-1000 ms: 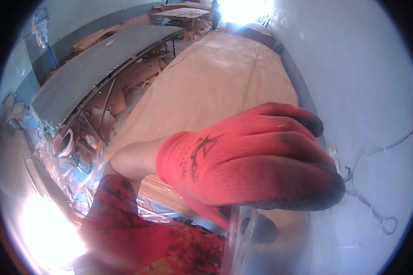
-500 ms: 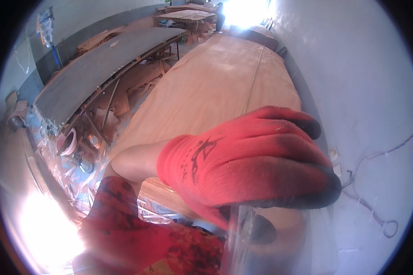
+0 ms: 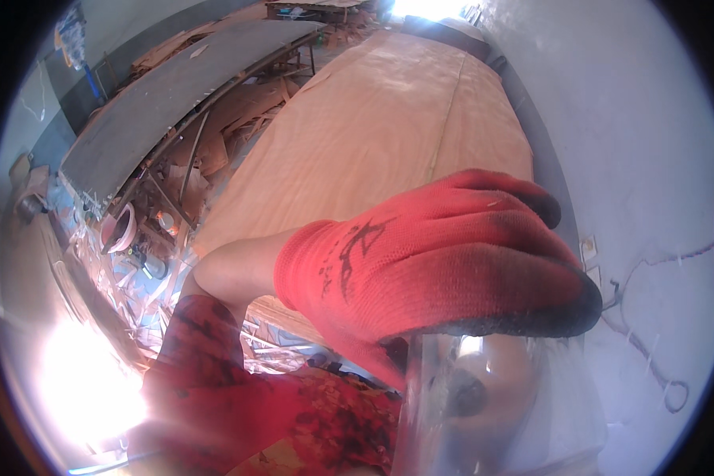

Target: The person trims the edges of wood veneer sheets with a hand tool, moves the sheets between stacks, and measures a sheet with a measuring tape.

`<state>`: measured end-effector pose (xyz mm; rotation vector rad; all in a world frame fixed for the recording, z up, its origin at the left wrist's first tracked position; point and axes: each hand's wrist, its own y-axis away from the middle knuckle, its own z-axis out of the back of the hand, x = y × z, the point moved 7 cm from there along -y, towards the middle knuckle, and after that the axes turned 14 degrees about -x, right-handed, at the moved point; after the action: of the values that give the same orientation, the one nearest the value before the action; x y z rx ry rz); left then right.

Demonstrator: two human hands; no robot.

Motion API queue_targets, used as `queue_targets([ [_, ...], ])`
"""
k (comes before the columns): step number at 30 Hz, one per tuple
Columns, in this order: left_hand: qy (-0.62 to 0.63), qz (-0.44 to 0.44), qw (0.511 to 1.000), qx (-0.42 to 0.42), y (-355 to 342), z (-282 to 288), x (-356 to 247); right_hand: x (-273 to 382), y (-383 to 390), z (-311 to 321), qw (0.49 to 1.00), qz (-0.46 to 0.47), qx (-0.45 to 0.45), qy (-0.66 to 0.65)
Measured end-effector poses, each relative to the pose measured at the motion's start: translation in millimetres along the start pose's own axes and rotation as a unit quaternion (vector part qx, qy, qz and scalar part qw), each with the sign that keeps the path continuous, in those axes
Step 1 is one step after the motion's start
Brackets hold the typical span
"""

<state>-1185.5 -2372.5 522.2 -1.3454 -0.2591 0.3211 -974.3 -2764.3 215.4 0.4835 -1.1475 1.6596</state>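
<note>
My left hand (image 3: 444, 262), in a red knit glove with a black-coated palm, fills the middle of the head view. Its fingers curl down around the top of a clear, see-through plastic container (image 3: 428, 397), held very close to me. A blurred tan shape with a dark patch shows through the plastic; I cannot make out what it is. The bare forearm comes from a red patterned sleeve (image 3: 206, 333) at the lower left. Beneath and beyond the hand lies a large sheet of reddish plywood (image 3: 365, 127). My right hand is not in view.
A long grey-topped table (image 3: 182, 79) stands to the left, with wood scraps under it. Torn veneer strips litter the floor around a pink basin (image 3: 119, 228). Along the right runs a pale wall (image 3: 642, 159) with a hanging cable (image 3: 650, 357).
The view has tipped down a little, so the plywood and grey table sit higher. My left hand appears slightly further up and right, still gripping the clear container.
</note>
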Motion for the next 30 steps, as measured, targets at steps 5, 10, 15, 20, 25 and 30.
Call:
queue_targets([
  [5,-0.024,-0.003,1.0,0.008,-3,3,-4,5,-6,-9,1.0,-0.022,-0.002,-0.019],
  [10,-0.021,-0.01,1.0,-0.006,-6,7,-2,28,-11,-11,1.0,0.01,-0.003,-0.001],
  [15,-0.039,-0.012,0.999,-0.01,-17,8,-10,34,-17,-13,0.999,0.035,0.003,0.036],
  [20,-0.038,-0.041,0.998,-0.026,-25,9,-12,52,-23,-12,0.997,0.068,-0.006,0.041],
  [25,-0.003,-0.139,0.979,-0.146,-24,-3,-3,53,-28,-16,0.999,0.05,-0.003,0.015],
  [30,0.058,-0.111,0.98,-0.152,-31,3,-9,57,-29,-12,0.999,0.024,-0.001,-0.021],
])
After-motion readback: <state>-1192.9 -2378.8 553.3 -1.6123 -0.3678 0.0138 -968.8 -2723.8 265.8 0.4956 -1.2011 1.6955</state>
